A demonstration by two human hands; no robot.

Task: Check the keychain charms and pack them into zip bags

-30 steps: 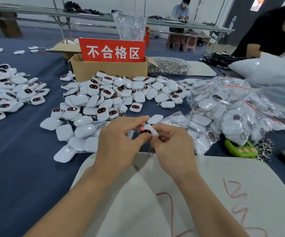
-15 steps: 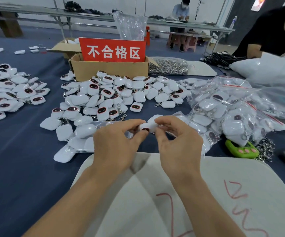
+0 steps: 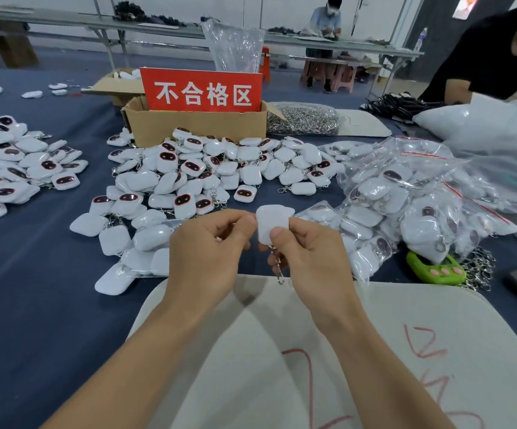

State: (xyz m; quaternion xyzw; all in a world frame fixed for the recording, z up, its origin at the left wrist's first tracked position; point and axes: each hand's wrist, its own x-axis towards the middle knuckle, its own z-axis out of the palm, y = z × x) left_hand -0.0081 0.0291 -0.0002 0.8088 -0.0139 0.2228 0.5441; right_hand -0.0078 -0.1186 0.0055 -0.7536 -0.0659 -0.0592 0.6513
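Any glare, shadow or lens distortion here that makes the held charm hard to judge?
Head view: the held charm, pinched by the left hand and right hand, is sharp, but its white back looks nearly featureless; both hands cast a soft shadow on the white pad; glare speckles the zip bags at right; wide-angle bowing curves the far tables.

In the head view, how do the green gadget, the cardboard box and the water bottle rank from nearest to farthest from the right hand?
1. Green gadget: on the table, just right of the right hand.
2. Cardboard box: beyond the loose charms, ahead and left.
3. Water bottle: on the far back table, right.
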